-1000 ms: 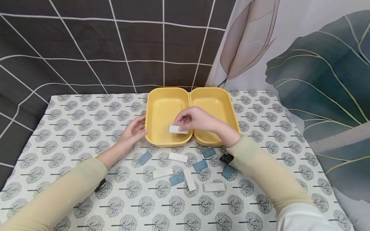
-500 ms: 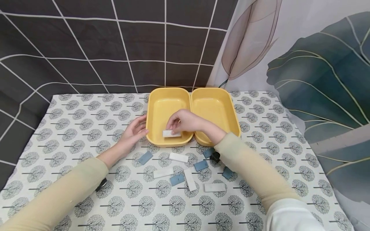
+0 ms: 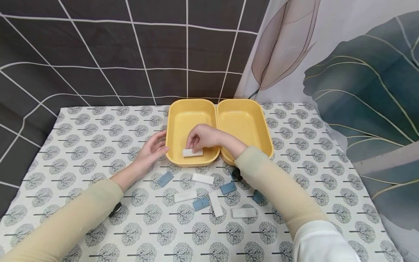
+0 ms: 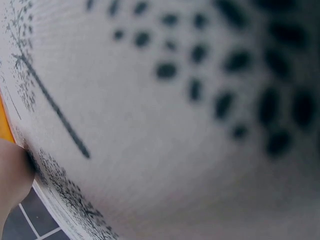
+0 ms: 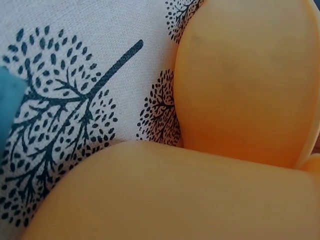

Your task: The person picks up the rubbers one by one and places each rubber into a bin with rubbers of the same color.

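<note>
White rectangular block (image 3: 193,153) is pinched in the grip of the right hand (image 3: 205,137), inside the left yellow tray (image 3: 193,122), near its front wall. Tray's outer side is touched by the left hand (image 3: 150,152), grip loosely spread. Right yellow tray (image 3: 240,125) is set alongside. Blue blocks (image 3: 228,187) and other white blocks (image 3: 203,178) are scattered in front, on the tree-patterned surface (image 3: 131,214).

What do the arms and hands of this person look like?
The left hand and right hand are ungloved. The left sleeve and right sleeve are beige and long; white cloth meets the latter's upper end. A small black object shows by the left sleeve's end, another by the right one's.
</note>
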Motion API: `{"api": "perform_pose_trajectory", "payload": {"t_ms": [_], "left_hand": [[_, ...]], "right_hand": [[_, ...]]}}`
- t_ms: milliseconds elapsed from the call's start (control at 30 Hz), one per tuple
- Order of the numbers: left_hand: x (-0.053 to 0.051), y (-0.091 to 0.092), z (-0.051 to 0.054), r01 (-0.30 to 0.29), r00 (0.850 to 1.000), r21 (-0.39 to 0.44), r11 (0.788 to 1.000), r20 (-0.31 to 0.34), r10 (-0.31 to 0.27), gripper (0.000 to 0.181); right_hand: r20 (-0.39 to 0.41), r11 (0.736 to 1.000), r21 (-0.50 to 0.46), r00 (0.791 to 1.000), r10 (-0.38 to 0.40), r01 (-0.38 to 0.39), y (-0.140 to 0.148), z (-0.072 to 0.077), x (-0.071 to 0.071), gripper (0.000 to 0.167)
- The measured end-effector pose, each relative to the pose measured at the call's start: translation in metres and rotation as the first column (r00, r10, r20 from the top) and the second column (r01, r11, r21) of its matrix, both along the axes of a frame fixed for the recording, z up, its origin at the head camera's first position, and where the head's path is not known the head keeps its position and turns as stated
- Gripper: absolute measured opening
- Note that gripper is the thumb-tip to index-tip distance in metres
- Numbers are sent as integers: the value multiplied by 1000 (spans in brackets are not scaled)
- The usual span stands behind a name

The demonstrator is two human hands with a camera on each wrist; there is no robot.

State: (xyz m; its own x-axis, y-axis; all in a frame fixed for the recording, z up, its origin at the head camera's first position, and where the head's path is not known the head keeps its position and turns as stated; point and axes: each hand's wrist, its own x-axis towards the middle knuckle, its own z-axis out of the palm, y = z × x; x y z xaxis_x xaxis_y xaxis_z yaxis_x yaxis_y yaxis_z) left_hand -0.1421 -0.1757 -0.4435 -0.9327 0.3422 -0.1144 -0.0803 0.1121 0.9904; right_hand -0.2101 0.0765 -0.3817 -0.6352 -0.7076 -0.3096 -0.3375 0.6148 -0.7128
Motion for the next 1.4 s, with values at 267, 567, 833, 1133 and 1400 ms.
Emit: {"api": "perform_pose_trajectory", "payload": {"t_ms": [267, 567, 833, 1133, 1400], "left_hand": [[0, 0, -1, -5, 1000, 9, 1000, -7, 5, 70], [-1, 0, -2, -11, 1000, 21, 1000, -1, 12, 70], [-1, 0, -2, -15, 1000, 19, 1000, -7, 15, 70], [0, 0, -3, -12, 1000, 18, 1000, -10, 13, 69], [-1, 0, -2, -1, 1000, 36, 999, -10, 2, 70]], "right_hand": [[25, 999, 32, 999, 25, -26, -2, -2, -2, 17], [21, 996, 64, 998, 56, -57, -4, -7, -5, 16], [26, 994, 88, 997, 68, -70, -5, -7, -4, 15], [31, 992, 103, 997, 67, -70, -5, -7, -3, 16], [32, 991, 119, 998, 62, -65, -5, -6, -2, 16]]}}
